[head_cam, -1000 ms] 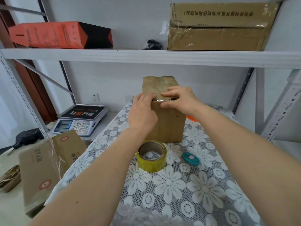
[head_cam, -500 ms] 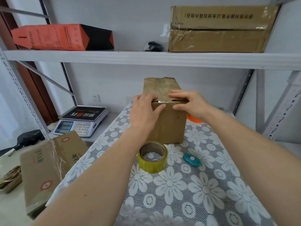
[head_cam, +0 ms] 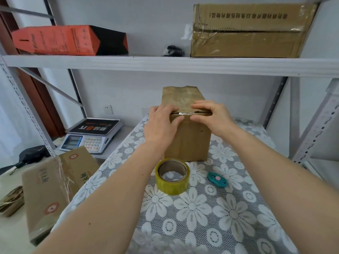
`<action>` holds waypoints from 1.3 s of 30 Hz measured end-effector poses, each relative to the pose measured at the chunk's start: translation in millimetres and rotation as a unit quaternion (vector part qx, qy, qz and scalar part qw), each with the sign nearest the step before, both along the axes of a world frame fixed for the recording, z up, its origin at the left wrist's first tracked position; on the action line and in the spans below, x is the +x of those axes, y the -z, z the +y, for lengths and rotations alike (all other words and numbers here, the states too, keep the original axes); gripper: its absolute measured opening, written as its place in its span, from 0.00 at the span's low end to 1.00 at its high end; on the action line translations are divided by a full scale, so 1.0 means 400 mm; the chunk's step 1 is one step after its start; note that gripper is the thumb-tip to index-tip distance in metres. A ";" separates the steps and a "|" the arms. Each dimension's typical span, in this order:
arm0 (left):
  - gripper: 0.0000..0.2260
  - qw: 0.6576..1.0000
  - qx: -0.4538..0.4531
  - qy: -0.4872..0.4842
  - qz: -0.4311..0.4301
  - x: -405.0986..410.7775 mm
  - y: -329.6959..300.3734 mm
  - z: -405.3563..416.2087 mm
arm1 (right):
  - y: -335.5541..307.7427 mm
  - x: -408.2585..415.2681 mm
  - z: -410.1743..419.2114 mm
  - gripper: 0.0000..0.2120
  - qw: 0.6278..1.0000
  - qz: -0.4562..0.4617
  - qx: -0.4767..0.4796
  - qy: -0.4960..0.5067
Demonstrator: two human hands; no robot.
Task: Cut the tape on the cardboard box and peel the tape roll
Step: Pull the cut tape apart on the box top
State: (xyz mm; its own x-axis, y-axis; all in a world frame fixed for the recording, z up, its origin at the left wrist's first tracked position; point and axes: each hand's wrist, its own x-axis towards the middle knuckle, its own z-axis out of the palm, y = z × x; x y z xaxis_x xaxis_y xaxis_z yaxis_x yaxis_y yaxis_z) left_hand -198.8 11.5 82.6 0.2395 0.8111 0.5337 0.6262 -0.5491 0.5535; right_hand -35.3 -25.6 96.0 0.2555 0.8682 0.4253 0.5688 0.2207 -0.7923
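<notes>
A small brown cardboard box [head_cam: 190,140] stands on the flower-patterned tablecloth [head_cam: 211,208], its far flap raised. My left hand [head_cam: 161,123] grips the box's near top-left edge, thumb on the front face. My right hand [head_cam: 211,116] grips the near top-right edge, fingers over the top. A shiny strip of clear tape [head_cam: 185,113] shows on the edge between the two hands. A yellowish tape roll [head_cam: 172,176] lies flat in front of the box. A small teal cutter [head_cam: 218,179] with a pink button lies to its right.
A digital scale [head_cam: 91,134] sits at the left. A brown carton [head_cam: 55,182] leans off the table's left edge. The upper shelf [head_cam: 165,64] holds an orange-and-black box [head_cam: 67,40] and a large cardboard carton [head_cam: 247,30]. Metal shelf posts stand at the right.
Both hands stay on the box's top edge. My right hand has slid slightly right along it, so more of the tape strip shows between the hands.
</notes>
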 end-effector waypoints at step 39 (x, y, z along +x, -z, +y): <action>0.08 0.989 -0.023 0.076 -0.124 -0.009 0.011 -0.004 | 0.004 -0.012 -0.030 0.06 0.996 0.085 0.017 0.005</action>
